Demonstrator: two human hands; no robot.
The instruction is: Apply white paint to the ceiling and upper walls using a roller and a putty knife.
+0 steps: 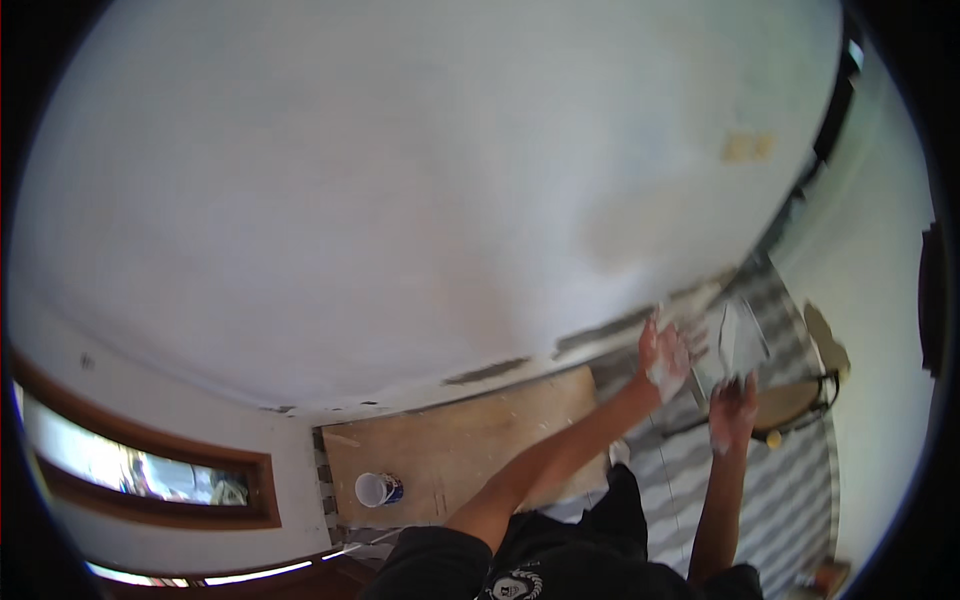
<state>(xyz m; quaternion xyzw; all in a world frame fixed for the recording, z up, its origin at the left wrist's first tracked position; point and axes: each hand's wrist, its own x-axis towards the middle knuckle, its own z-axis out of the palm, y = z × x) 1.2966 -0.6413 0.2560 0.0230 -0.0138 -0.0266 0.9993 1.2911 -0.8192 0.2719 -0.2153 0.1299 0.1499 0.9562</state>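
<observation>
Right of centre in the frame, the left hand [668, 358] is spread and smeared white, grasping nothing visible, apart from the right hand [735, 408], whose fingers are clamped on a flat tool [757, 345] bearing white paste [736, 345]. Across the upper frame, the wall [400, 200] looks largely coated; dark patches [487, 372] along its foot, lower centre, seem left to cover.

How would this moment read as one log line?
left hand: open, white-smeared | right hand: holding flat, white-smeared tool | bucket: on brown board
</observation>
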